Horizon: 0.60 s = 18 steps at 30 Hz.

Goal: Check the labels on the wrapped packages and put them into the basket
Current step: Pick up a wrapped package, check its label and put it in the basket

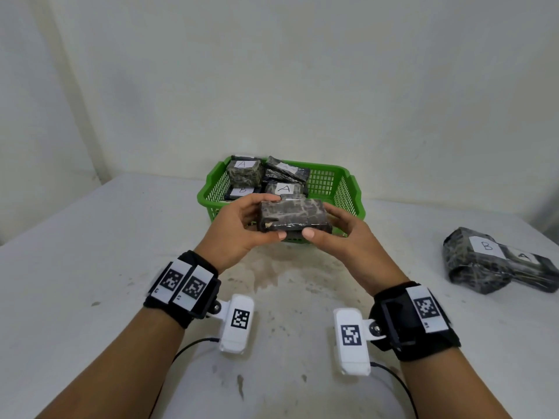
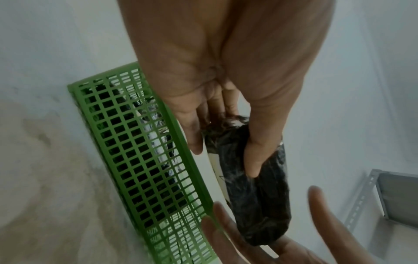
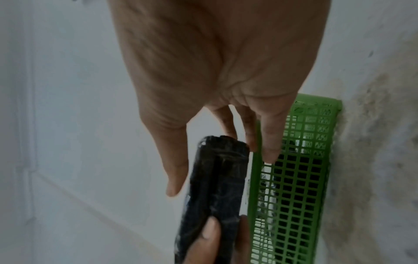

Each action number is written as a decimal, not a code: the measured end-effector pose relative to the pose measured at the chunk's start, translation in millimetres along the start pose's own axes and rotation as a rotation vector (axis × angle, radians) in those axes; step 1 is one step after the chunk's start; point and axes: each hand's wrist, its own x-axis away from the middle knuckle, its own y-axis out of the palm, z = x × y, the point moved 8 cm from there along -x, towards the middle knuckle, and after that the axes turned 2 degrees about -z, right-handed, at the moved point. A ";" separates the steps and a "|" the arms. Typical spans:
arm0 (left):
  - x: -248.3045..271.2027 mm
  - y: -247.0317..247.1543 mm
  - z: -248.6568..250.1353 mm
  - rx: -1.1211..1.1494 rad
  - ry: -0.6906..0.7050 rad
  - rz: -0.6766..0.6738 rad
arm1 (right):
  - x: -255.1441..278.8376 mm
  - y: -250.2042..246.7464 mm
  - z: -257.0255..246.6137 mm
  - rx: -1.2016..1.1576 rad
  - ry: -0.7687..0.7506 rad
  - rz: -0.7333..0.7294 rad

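I hold a dark wrapped package (image 1: 293, 217) in both hands, just above the near rim of the green basket (image 1: 335, 182). My left hand (image 1: 277, 217) pinches its left end, thumb in front and fingers behind. The right hand (image 1: 320, 220) cups its right end the same way. No label shows on the upper face. In the left wrist view my left hand (image 2: 224, 159) grips the package (image 2: 255, 192), and a white label (image 2: 217, 169) faces the basket (image 2: 140, 160). In the right wrist view my right hand (image 3: 221, 174) grips the package (image 3: 214, 187) beside the basket (image 3: 294, 178).
Several wrapped packages lie in the basket, with labels A (image 1: 242, 164), B (image 1: 242, 190) and A (image 1: 286, 188) showing. Two more packages lie on the white stained table (image 1: 287, 282) at the right, marked B (image 1: 484, 249) and A (image 1: 526, 261). A metal shelf frame (image 2: 373, 187) stands nearby.
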 end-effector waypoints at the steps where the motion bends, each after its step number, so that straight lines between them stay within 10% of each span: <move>1: 0.2 -0.2 2.0 0.006 0.017 -0.008 | 0.1 1.7 2.0 -0.075 0.040 -0.019; 18: 4.2 21.0 -8.8 0.060 -0.130 -0.099 | 3.1 -6.0 -3.1 -0.161 -0.018 0.074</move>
